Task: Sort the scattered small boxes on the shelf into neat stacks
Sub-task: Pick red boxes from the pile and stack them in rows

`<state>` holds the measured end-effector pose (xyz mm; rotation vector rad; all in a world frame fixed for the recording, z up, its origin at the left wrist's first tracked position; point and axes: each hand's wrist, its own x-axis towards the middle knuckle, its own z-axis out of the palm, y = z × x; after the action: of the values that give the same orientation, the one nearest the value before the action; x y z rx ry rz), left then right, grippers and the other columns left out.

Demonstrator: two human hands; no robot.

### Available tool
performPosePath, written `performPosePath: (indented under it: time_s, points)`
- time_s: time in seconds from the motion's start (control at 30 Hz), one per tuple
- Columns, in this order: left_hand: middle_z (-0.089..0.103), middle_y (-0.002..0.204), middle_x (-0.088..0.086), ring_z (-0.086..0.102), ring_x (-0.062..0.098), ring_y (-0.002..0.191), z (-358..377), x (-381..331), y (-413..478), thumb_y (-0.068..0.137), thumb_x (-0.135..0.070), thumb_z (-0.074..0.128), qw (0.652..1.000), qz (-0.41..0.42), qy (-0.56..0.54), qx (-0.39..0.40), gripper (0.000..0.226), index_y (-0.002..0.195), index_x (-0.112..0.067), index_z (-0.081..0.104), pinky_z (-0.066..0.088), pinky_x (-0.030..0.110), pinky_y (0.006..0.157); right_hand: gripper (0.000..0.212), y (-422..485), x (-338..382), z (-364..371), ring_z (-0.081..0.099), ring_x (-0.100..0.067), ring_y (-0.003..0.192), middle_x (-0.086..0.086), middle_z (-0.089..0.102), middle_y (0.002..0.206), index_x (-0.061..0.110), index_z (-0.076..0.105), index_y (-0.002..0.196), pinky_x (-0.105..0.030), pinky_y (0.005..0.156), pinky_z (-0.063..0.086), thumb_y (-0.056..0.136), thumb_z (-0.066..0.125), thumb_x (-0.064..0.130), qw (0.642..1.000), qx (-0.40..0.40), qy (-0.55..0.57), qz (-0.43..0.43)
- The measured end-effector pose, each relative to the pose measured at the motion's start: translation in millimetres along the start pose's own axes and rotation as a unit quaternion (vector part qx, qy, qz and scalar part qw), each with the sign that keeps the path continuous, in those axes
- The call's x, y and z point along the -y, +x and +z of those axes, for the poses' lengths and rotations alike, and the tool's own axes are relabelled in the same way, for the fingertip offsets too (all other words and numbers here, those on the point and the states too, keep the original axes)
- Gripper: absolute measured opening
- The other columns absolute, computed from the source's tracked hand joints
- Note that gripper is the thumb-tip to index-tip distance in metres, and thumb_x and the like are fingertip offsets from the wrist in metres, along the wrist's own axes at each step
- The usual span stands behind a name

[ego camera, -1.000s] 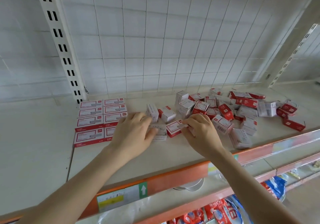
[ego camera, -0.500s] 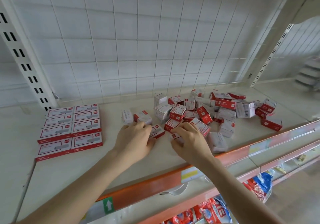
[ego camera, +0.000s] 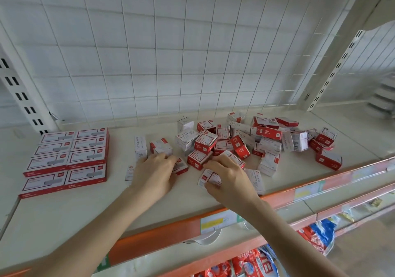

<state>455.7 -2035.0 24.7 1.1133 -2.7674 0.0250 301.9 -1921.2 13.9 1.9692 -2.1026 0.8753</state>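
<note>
small boxes (ego camera: 267,139) lie jumbled mid-right on the shelf (ego camera: 64,212) | right hand (ego camera: 230,180) pinches one white box (ego camera: 208,178) at the heap's near edge | left hand (ego camera: 155,174) lies over more boxes, fingers curled, grip can't be told | flat boxes (ego camera: 68,159) stacked neatly at left

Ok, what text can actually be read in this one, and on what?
"PAPER CLIPS": square white box in the pile.
"STAPLES": long white box at the pile's back.
Flat boxes on the left, shelf-edge labels, packets below: too blurred to read.
</note>
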Motion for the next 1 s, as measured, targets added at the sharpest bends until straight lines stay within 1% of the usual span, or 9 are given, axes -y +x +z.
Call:
performPosePath:
  time_s: [0.17, 0.27, 0.3, 0.37, 0.47, 0.57, 0.7, 0.8, 1.0]
  points:
    - [0.052, 0.129, -0.001, 0.048, 0.025, 0.119, 0, -6, -7, 0.09, -0.026, 0.051, 0.999, 0.007, -0.02, -0.038, 0.045, 0.134, -0.025, 0.045, 0.038, 0.033, 0.093, 0.042, 2, -8, -10, 0.057, -0.032, 0.08, -0.012, 0.062, 0.087, 0.004, 0.069, 0.089, -0.03, 0.062, 0.047, 0.049, 0.076, -0.004, 1.0, 0.017, 0.001, -0.007]
    - [0.066, 0.098, 0.009, 0.063, 0.036, 0.088, -1, -7, -10, 0.069, -0.012, 0.075, 0.995, 0.035, -0.06, -0.076, 0.041, 0.109, -0.013, 0.066, 0.05, 0.042, 0.07, 0.044, 6, -16, -18, 0.053, -0.034, 0.089, -0.011, 0.061, 0.095, 0.006, 0.069, 0.096, -0.031, 0.071, 0.042, 0.054, 0.079, -0.002, 0.999, 0.021, -0.004, 0.026]
    - [0.067, 0.088, 0.009, 0.064, 0.036, 0.076, 1, -7, -10, 0.059, -0.008, 0.08, 0.993, 0.046, -0.059, -0.09, 0.043, 0.1, -0.011, 0.069, 0.051, 0.041, 0.061, 0.045, 6, -18, -19, 0.053, -0.034, 0.091, -0.011, 0.062, 0.096, 0.007, 0.069, 0.098, -0.03, 0.073, 0.04, 0.055, 0.081, 0.001, 0.999, 0.025, -0.009, 0.029]
    - [0.065, 0.081, 0.007, 0.064, 0.033, 0.067, 0, -9, -10, 0.052, -0.005, 0.084, 0.99, 0.058, -0.063, -0.113, 0.047, 0.096, -0.01, 0.07, 0.052, 0.038, 0.054, 0.048, 2, -22, -21, 0.055, -0.035, 0.088, -0.011, 0.063, 0.094, 0.008, 0.07, 0.098, -0.031, 0.072, 0.04, 0.051, 0.084, 0.006, 0.999, 0.035, -0.021, 0.022]
    - [0.065, 0.086, 0.007, 0.064, 0.032, 0.072, -5, -17, -9, 0.055, -0.005, 0.084, 0.982, 0.071, -0.086, -0.15, 0.049, 0.102, -0.009, 0.068, 0.052, 0.037, 0.055, 0.045, -3, -25, -24, 0.054, -0.034, 0.093, -0.01, 0.062, 0.097, 0.009, 0.069, 0.103, -0.037, 0.076, 0.046, 0.06, 0.081, 0.013, 0.999, 0.027, -0.011, 0.031]
    - [0.064, 0.092, 0.01, 0.064, 0.034, 0.076, -7, -25, -4, 0.06, -0.003, 0.081, 0.978, 0.077, -0.102, -0.163, 0.049, 0.107, -0.008, 0.066, 0.053, 0.04, 0.056, 0.037, -2, -33, -33, 0.048, -0.029, 0.103, -0.009, 0.061, 0.107, 0.009, 0.066, 0.108, -0.031, 0.084, 0.037, 0.073, 0.073, 0.017, 0.998, 0.014, 0.005, 0.066]
    - [0.064, 0.092, 0.01, 0.065, 0.034, 0.078, -5, -35, 4, 0.063, -0.003, 0.08, 0.976, 0.091, -0.119, -0.16, 0.046, 0.107, -0.007, 0.066, 0.052, 0.04, 0.056, 0.033, 4, -52, -46, 0.052, -0.033, 0.101, -0.012, 0.062, 0.105, 0.005, 0.066, 0.107, -0.031, 0.084, 0.035, 0.075, 0.071, 0.013, 0.996, 0.007, -0.003, 0.086]
    - [0.065, 0.093, 0.01, 0.065, 0.033, 0.079, -4, -43, 10, 0.065, -0.004, 0.079, 0.976, 0.092, -0.121, -0.159, 0.044, 0.107, -0.007, 0.067, 0.052, 0.039, 0.055, 0.032, 9, -68, -54, 0.053, -0.03, 0.104, -0.011, 0.06, 0.109, 0.006, 0.064, 0.11, -0.036, 0.09, 0.043, 0.079, 0.067, 0.013, 0.993, 0.009, 0.006, 0.117]
    - [0.064, 0.092, 0.011, 0.064, 0.034, 0.077, -1, -49, 25, 0.064, -0.004, 0.08, 0.975, 0.094, -0.104, -0.171, 0.045, 0.106, -0.007, 0.066, 0.054, 0.041, 0.058, 0.048, 28, -75, -55, 0.04, -0.023, 0.125, -0.006, 0.045, 0.136, 0.011, 0.041, 0.136, -0.04, 0.103, 0.038, 0.09, 0.052, 0.019, 0.98, 0.073, 0.046, 0.176]
